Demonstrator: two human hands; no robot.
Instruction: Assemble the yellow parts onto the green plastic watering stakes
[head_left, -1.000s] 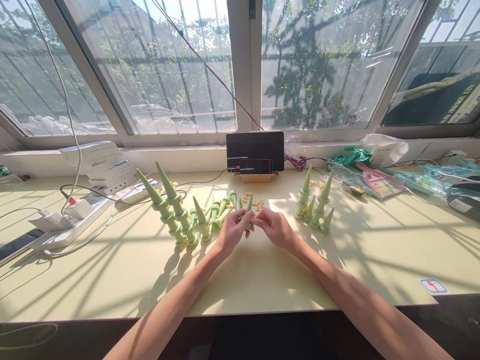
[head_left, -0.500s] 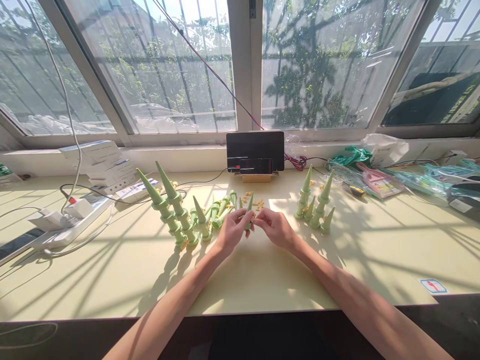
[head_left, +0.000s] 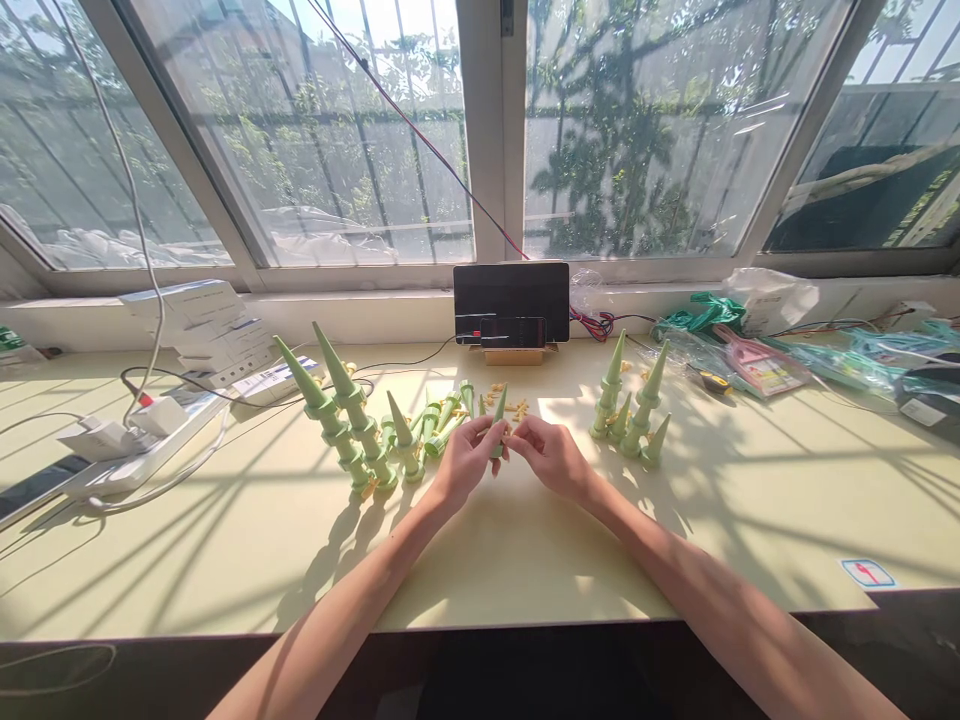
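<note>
My left hand is closed around a green cone-shaped spike, its tip pointing up and away. My right hand meets it from the right, fingertips pinched at the spike's lower part, apparently on a small yellow piece that I cannot make out well. Both hands hover just above the pale table. Behind them lie loose green spikes and scattered small yellow parts.
Tall stacks of nested green spikes stand to the left, shorter stacks to the right. A dark tablet leans at the window. A power strip with cables lies far left; bags and packets lie far right.
</note>
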